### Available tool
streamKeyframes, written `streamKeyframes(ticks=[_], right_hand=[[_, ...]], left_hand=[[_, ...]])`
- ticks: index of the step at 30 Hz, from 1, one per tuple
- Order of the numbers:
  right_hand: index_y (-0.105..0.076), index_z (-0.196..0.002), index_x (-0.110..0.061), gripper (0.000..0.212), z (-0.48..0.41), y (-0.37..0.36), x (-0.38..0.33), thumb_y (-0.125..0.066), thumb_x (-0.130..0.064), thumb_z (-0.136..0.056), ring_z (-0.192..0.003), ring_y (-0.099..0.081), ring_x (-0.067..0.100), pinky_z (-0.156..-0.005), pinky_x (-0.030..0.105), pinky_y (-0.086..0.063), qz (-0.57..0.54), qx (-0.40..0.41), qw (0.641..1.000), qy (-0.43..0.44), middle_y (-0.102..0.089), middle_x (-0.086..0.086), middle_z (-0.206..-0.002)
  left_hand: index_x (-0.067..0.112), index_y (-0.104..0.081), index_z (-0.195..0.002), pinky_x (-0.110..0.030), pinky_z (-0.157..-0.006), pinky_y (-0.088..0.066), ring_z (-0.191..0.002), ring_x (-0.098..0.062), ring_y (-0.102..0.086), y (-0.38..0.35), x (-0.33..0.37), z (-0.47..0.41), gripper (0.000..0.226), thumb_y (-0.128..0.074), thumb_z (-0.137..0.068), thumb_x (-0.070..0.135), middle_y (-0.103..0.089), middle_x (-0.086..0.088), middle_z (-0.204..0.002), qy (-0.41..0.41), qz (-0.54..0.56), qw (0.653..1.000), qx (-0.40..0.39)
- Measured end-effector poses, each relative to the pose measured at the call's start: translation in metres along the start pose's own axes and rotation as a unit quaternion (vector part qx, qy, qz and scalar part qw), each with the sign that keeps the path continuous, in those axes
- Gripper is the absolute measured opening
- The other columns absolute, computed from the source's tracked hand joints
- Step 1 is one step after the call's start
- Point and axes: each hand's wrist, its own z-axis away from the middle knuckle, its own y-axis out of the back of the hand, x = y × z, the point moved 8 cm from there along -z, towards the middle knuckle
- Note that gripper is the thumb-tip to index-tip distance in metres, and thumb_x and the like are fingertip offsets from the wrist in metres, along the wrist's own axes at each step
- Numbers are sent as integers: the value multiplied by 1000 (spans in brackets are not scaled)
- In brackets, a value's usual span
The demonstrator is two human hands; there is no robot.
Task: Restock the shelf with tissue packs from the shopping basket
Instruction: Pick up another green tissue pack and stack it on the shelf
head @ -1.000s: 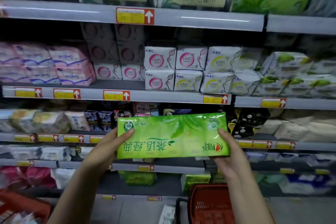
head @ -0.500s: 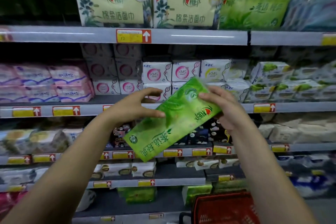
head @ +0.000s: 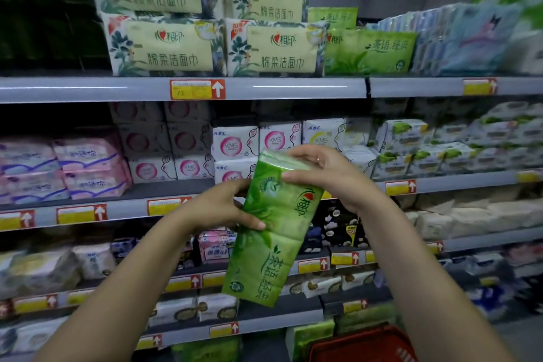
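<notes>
A long green tissue pack (head: 271,232) hangs nearly upright in front of the shelves, its top tilted a little to the right. My left hand (head: 223,209) holds its left edge near the middle, thumb across the front. My right hand (head: 326,173) grips its top end from the right. On the top shelf (head: 264,87), matching green tissue packs (head: 370,50) stand right of the cream floral packs. The red shopping basket (head: 364,345) shows at the bottom edge, below my right forearm.
Cream floral tissue boxes (head: 217,44) are stacked on the top shelf, with blue packs (head: 467,38) at its right. White and pink pad packs (head: 235,150) fill the second shelf. Lower shelves hold assorted packs, with green ones (head: 311,338) beside the basket.
The green pack has turned from flat and level to nearly upright and has risen. My view has tilted up, bringing the top shelf into sight.
</notes>
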Motion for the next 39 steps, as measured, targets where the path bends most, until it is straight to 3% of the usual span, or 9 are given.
streamKeyframes(ticks=[5, 9, 13, 20, 25, 28, 32, 35, 39], right_hand=[[-59, -115, -32, 43, 7, 33, 3, -63, -49, -77, -115, -58, 7, -100, 32, -45, -52, 112, 992, 28, -63, -8, -120], [-59, -115, -32, 33, 21, 61, 23, -58, -47, -86, -107, -62, 5, -98, 34, -48, -70, 196, 978, 7, -64, -7, -120], [-61, -115, -27, 31, 36, 84, 43, -55, -45, -91, -99, -65, 2, -94, 31, -50, -67, 237, 969, -20, -69, -10, -109], [-63, -111, -23, 33, 56, 131, 71, -55, -47, -90, -105, -62, 8, -94, 33, -48, -89, 292, 951, -46, -68, -7, -111], [-65, -100, -23, 26, 56, 158, 82, -54, -43, -90, -96, -63, 10, -86, 31, -51, -128, 275, 952, -40, -68, -4, -100], [-60, -95, -30, 9, 50, 177, 83, -55, -35, -89, -86, -65, 5, -72, 22, -54, -165, 248, 954, -23, -66, -5, -98], [-61, -98, -33, 34, 40, 213, 78, -65, -51, -69, -92, -67, 7, -73, 25, -55, -151, 202, 968, 1, -66, -4, -107], [-70, -97, -33, 53, 33, 246, 77, -74, -68, -57, -97, -66, 19, -82, 42, -53, -137, 194, 971, 15, -68, 2, -105], [-69, -93, -24, 30, 25, 293, 76, -72, -46, -73, -87, -67, 13, -79, 41, -53, -162, 221, 961, 29, -68, 1, -98]], left_hand=[[28, -54, -113, -33, -73, -59, -94, -12, -69, 7, -3, -1, 58, -83, -67, 9, -65, 2, -118, -26, 114, 991, 65], [24, -59, -111, -32, -84, -53, -106, -16, -66, 17, 6, -5, 65, -86, -52, 25, -66, -1, -120, -60, 209, 969, 121], [20, -56, -118, -37, -92, -49, -110, -16, -62, 15, 26, -8, 66, -85, -59, 17, -65, 0, -122, -99, 263, 945, 167], [19, -59, -108, -35, -68, -60, -93, -14, -71, -6, 54, -22, 43, -69, -66, 14, -73, 4, -104, -141, 394, 884, 206], [16, -57, -114, -45, -66, -60, -94, -23, -71, -26, 61, -44, 49, -69, -66, 14, -76, -1, -97, -135, 499, 821, 241], [14, -56, -122, -49, -71, -59, -100, -27, -69, -43, 70, -64, 88, -92, -43, 26, -74, -6, -106, -130, 541, 793, 248], [9, -52, -133, -41, -64, -58, -101, -28, -69, -63, 91, -95, 124, -98, -20, 34, -71, -9, -113, -133, 570, 771, 252], [9, -50, -136, -41, -64, -58, -99, -26, -70, -76, 109, -120, 128, -98, -20, 34, -70, -9, -116, -144, 574, 766, 252], [15, -59, -124, -40, -65, -59, -99, -26, -70, -95, 136, -149, 112, -97, -20, 36, -71, -6, -113, -166, 565, 767, 254]])
